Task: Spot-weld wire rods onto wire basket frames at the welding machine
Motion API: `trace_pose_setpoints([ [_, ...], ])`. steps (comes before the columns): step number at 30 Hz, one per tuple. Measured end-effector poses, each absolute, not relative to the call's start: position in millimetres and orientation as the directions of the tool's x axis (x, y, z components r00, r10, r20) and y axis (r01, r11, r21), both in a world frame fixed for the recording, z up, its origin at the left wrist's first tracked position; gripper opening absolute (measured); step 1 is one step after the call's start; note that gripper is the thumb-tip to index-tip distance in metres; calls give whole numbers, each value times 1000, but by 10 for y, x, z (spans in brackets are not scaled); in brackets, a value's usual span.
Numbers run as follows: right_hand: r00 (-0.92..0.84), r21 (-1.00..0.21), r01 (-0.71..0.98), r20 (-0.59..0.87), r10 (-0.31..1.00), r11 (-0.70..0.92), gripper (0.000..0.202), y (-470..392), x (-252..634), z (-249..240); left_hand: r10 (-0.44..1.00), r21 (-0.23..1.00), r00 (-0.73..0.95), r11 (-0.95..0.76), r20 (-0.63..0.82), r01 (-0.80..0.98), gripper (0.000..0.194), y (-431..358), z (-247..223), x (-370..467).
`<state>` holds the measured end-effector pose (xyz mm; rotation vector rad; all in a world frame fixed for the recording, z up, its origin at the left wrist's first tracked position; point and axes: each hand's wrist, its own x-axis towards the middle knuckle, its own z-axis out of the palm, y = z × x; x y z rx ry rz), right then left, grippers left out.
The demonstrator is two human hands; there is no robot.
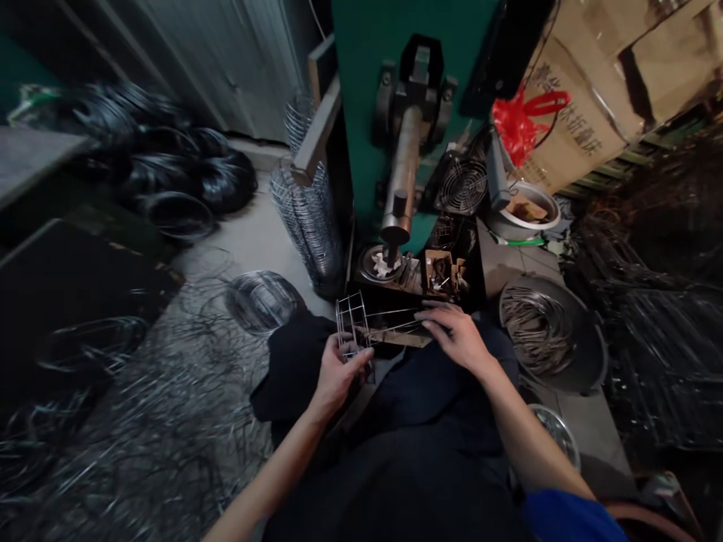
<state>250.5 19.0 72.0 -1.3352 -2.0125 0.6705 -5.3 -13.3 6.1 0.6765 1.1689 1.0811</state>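
Note:
My left hand (340, 370) is closed around the lower part of a small round wire basket (351, 310), its grid of thin metal wires tilted on its side above my lap. My right hand (455, 331) pinches the far ends of long thin wires (394, 322) that stretch across to the basket. Whether those wires are joined to the basket cannot be made out. Just beyond both hands stands a green machine (367, 135) with a thick metal cylinder arm (404, 173) pointing down toward me.
A tall stack of wire baskets (313, 226) stands left of the machine, with a rounded wire piece (265, 301) on the floor. Loose wire scraps (169, 421) cover the left floor. A basin of bent wires (536, 327) sits right, below a cardboard box (581, 120). Wire coils (163, 150) lie behind.

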Motion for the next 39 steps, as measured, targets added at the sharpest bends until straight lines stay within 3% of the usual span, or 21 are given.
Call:
trace_pose_setpoints([
  [5,-401,-517,714,250,881,472,25,433,2326,608,945,895,13,313,-326,-319,69,70,183,-181],
  [9,-422,-439,724,327,845,531,29,561,2223,600,953,902,-11,284,-304,-326,72,232,249,-261],
  [13,-406,-458,670,433,805,584,22,692,2158,643,959,912,-36,256,-281,-320,74,343,258,-309],
  [23,-331,-467,655,529,781,594,21,887,2028,727,968,926,-37,224,-247,-304,76,508,311,-319],
  [34,-303,-447,680,551,778,581,20,987,1982,682,981,946,-50,165,-186,-280,69,628,265,-346],
  [39,-188,-502,692,568,801,518,13,968,1947,618,985,949,-33,156,-172,-275,67,630,316,-362],
])
